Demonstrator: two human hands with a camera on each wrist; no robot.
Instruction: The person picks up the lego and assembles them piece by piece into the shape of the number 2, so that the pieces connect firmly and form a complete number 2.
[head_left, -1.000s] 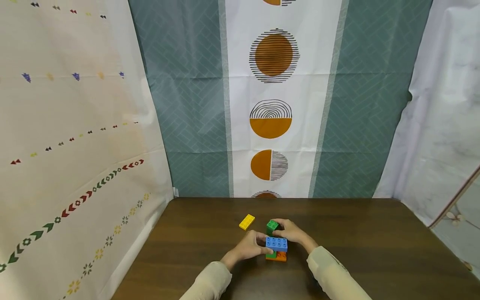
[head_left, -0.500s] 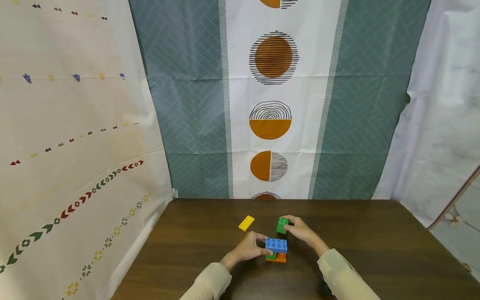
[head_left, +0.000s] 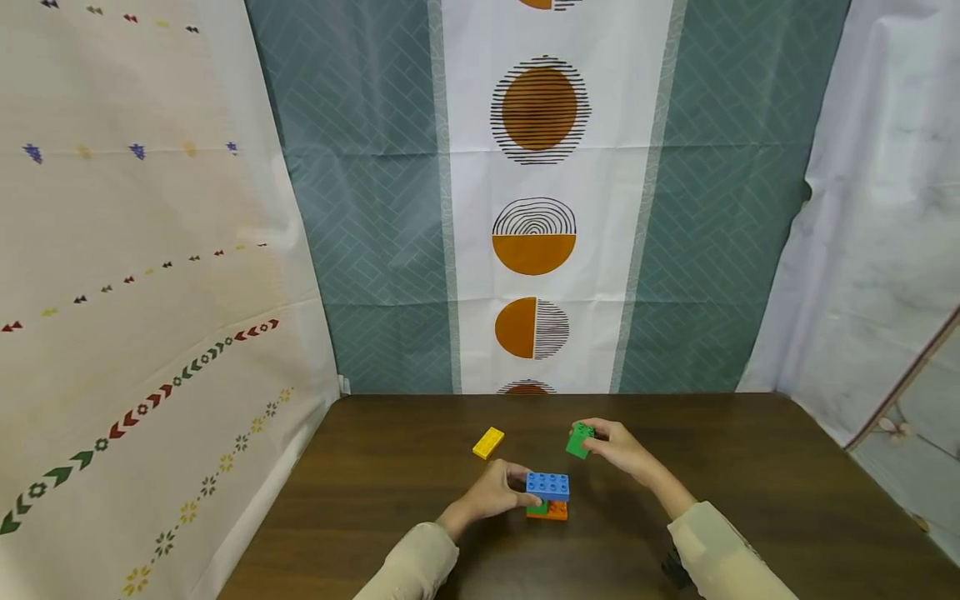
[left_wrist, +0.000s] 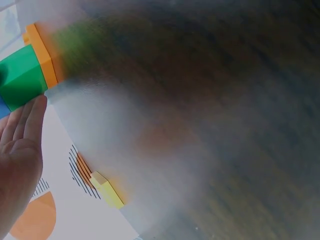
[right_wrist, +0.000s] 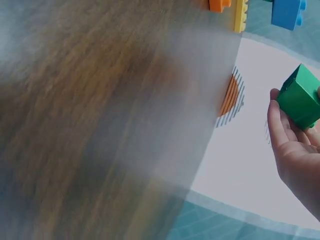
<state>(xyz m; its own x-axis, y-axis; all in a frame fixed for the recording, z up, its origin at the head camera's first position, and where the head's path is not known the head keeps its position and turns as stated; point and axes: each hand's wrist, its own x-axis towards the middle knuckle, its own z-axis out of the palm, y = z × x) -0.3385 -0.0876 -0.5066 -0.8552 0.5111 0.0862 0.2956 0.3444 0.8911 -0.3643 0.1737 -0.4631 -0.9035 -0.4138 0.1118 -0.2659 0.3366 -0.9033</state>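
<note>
Spreading across the lower part of the head view, the dark brown table [head_left: 360, 500] shows a faint wood grain and runs back to a hanging cloth [head_left: 378, 233]. That cloth has teal side panels with a brick-like pattern and a white middle strip [head_left: 472, 350] printed with a column of orange-brown circles and half-circles, some crossed by thin black lines. Fold creases run across it. On the left side hangs a cream cloth [head_left: 150, 283] with rows of small motifs in red, green, yellow and purple; on the right, a pale, marbled cloth [head_left: 877, 250] crossed low down by a slanting brown line. Both wrist views show the table blurred, with a greyish sheen.

Near the middle of the table, the left hand [head_left: 491, 492] holds a stack between thumb and fingers: a blue brick [head_left: 547, 487] on top, a green piece [head_left: 537, 507] under it and an orange brick [head_left: 557, 511] at the bottom. The right hand [head_left: 618, 446] pinches a green block [head_left: 579, 442], tilted and raised off the table, apart from the stack. A yellow brick [head_left: 489, 442] lies on the table beyond the left hand.
</note>
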